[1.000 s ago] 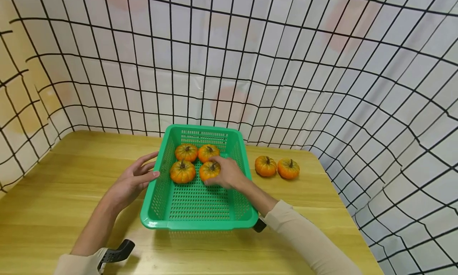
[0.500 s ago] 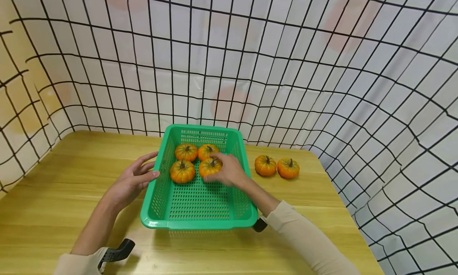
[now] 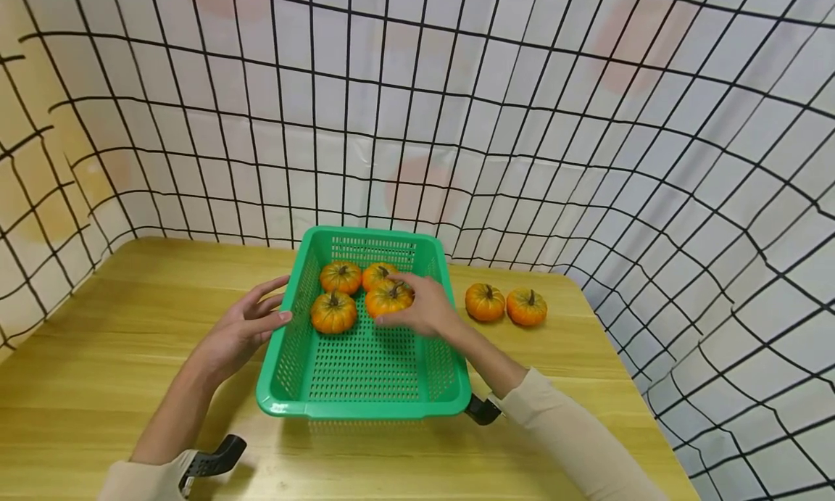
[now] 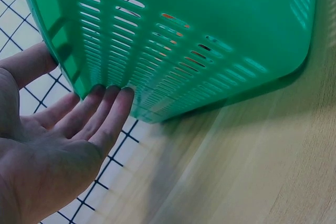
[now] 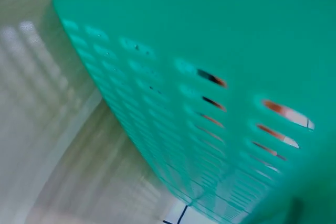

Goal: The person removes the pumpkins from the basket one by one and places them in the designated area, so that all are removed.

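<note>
From where I stand, the left hand (image 3: 238,334) comes first, out over the wooden table (image 3: 117,341). Its thumb lies over the rim of the green basket (image 3: 339,410) and its fingers reach up against the outside wall, a light pinch rather than a firm hold. If that hand slackened, a knock from inside could slide or tip the basket.

Within the basket, toward the far end, the front left pumpkin (image 3: 333,312) sits by the left wall, with the back left pumpkin (image 3: 341,277) behind it. Right of that comes the back right pumpkin (image 3: 377,275), partly hidden by the held pumpkin (image 3: 388,298). The right hand (image 3: 427,309) has this one gripped from its right side, thumb in front and fingers behind; I can't tell whether it has cleared the bottom. Its rounded skin could slip if the pinch is shallow, and those back fingers, so near the neighbour, could nudge it.

Farther right, outside the basket, the near pumpkin (image 3: 485,302) and the far pumpkin (image 3: 527,307) sit side by side on the table; a careless sweep of the right forearm might roll them.
</note>
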Motion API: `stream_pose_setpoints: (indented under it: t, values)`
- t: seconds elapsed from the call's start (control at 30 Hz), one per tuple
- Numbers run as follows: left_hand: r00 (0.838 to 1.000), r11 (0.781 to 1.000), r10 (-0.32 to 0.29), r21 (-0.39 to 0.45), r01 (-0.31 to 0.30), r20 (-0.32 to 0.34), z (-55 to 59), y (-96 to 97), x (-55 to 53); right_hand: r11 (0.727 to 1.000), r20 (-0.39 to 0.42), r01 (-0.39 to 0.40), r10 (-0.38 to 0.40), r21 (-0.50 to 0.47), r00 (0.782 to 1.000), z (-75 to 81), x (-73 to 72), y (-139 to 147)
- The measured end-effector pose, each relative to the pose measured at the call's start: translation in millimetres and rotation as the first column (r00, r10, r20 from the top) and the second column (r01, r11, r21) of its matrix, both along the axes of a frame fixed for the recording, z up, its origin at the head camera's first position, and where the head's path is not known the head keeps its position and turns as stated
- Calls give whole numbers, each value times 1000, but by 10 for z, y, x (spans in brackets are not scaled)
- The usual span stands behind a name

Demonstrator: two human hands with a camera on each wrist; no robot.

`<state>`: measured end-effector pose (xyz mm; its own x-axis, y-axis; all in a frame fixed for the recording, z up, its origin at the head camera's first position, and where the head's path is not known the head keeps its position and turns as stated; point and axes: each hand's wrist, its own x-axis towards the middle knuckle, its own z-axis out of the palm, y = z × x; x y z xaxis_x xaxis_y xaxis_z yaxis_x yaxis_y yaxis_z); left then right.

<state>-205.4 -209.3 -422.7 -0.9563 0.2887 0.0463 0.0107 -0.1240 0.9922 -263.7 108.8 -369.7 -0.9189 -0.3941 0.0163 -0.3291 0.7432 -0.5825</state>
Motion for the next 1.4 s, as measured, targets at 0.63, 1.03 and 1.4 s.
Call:
stream_pose_setpoints:
  t: [0.63, 1.03, 1.4]
  values:
    - [1000, 1000, -3, -8, 3, -7, 16, 5, -3, 1000, -3, 18, -18, -16, 1000, 352, 127, 281]
    - [1000, 1000, 1, -5, -1, 1, 20, 3, 7, 998, -56, 58, -58, 7, 997, 434, 150, 577]
    - [1000, 1000, 6, -19, -6, 3, 13, 4, 8, 995, -67, 100, -101, -19, 993, 405, 148, 792]
